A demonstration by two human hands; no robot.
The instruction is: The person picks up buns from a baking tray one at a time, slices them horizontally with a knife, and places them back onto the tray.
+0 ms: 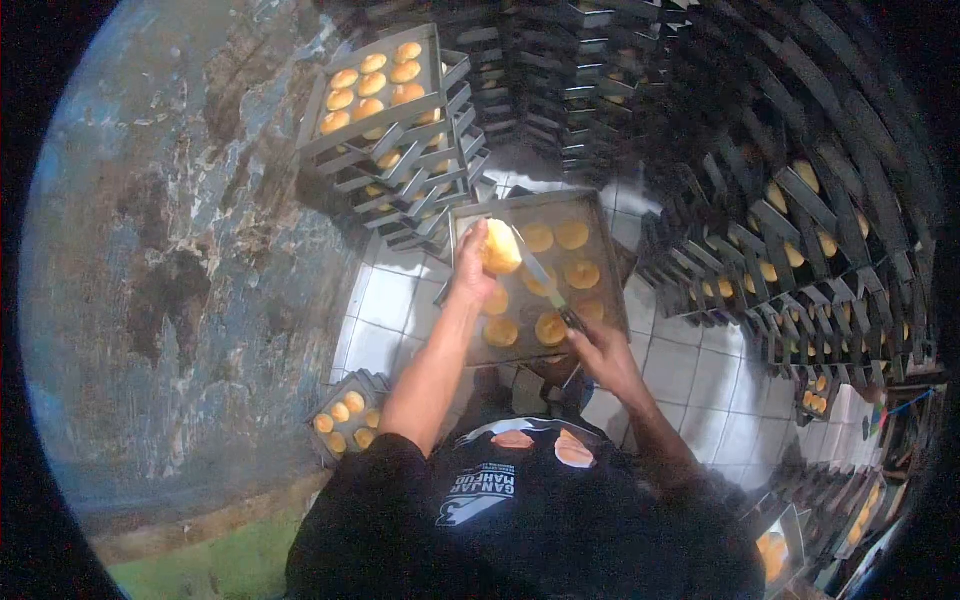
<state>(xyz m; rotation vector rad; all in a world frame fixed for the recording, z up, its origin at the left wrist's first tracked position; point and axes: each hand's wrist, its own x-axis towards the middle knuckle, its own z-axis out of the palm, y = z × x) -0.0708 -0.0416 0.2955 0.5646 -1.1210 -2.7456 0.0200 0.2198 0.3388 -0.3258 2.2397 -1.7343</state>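
Many stacked trays (412,113) crowd close — left hand (472,272) clasping a bun (501,247), right hand (606,355) a knife (541,275).

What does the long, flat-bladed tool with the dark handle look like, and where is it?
The tool has a narrow, pale grey blade, apparently metal, greenish near the dark handle. The right hand grips that handle. The blade slants forward and left above the grey metal tray. Its tip is at the golden, rounded bun in the left hand; whether they touch is unclear.
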